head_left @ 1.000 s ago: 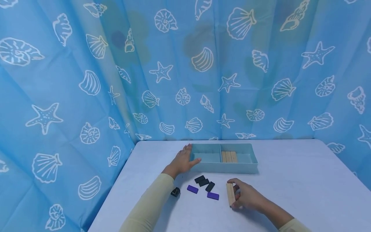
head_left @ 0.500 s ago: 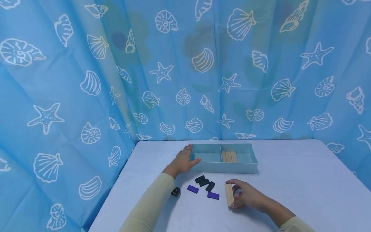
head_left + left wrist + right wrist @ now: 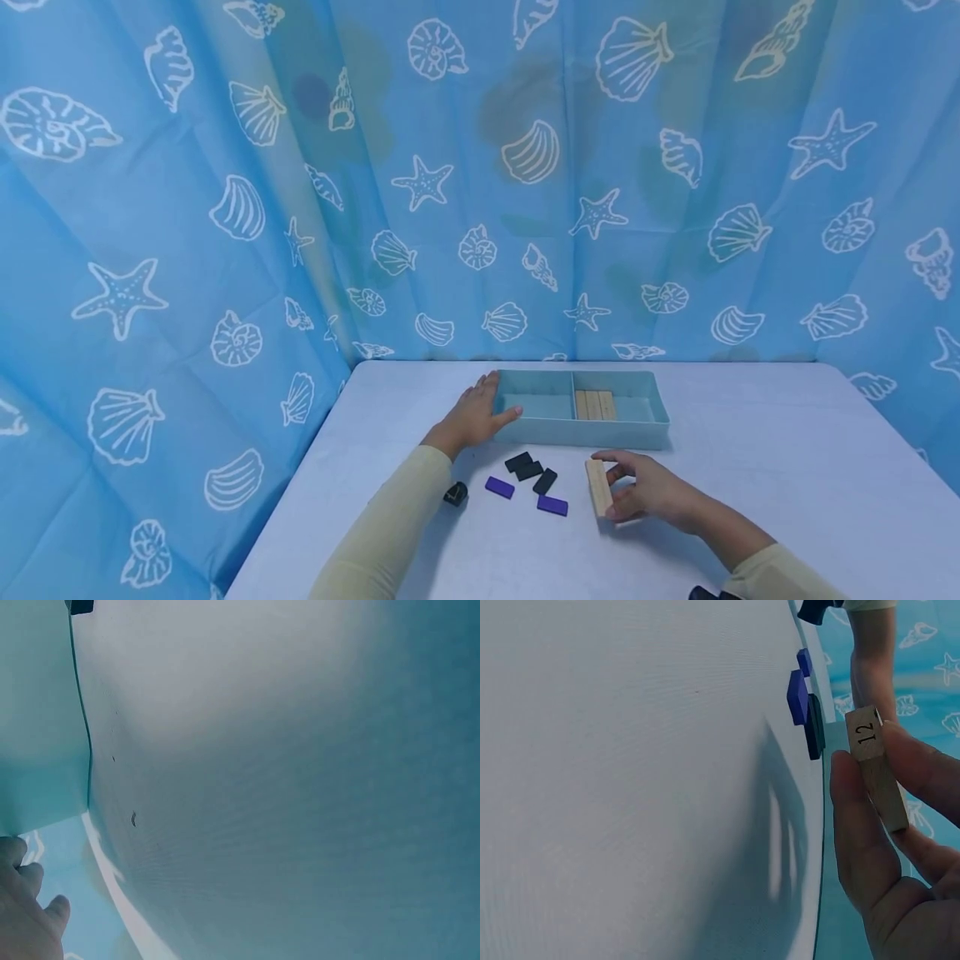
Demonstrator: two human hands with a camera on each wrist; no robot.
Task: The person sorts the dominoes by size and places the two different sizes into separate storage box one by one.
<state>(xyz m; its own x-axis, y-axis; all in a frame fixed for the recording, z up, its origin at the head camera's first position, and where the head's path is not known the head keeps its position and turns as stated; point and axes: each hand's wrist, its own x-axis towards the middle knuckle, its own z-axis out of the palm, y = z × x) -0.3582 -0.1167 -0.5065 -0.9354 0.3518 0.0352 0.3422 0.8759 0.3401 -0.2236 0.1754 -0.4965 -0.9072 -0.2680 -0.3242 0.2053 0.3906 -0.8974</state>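
My right hand [image 3: 652,489] grips a pale wooden block [image 3: 598,489] between thumb and fingertips, above the table in front of the tray. In the right wrist view, the end of this wooden block [image 3: 866,733] bears the number 12. At the tray's left end, my left hand [image 3: 472,417] rests against the rim with straight fingers and the thumb spread over the front edge. The light blue tray [image 3: 585,433] is split in two by a divider. Several similar wooden blocks [image 3: 595,406] lie side by side in its right compartment, against the divider.
Several black tiles [image 3: 545,482] and two purple tiles [image 3: 552,505] lie on the white table [image 3: 750,450] between my arms. The left wrist camera [image 3: 455,494] shows beside my left sleeve. A blue shell-patterned curtain [image 3: 480,183] hangs behind and to the left.
My right hand has risen and shifted slightly toward the tray with the wooden block. The left hand keeps its place on the tray's left end.
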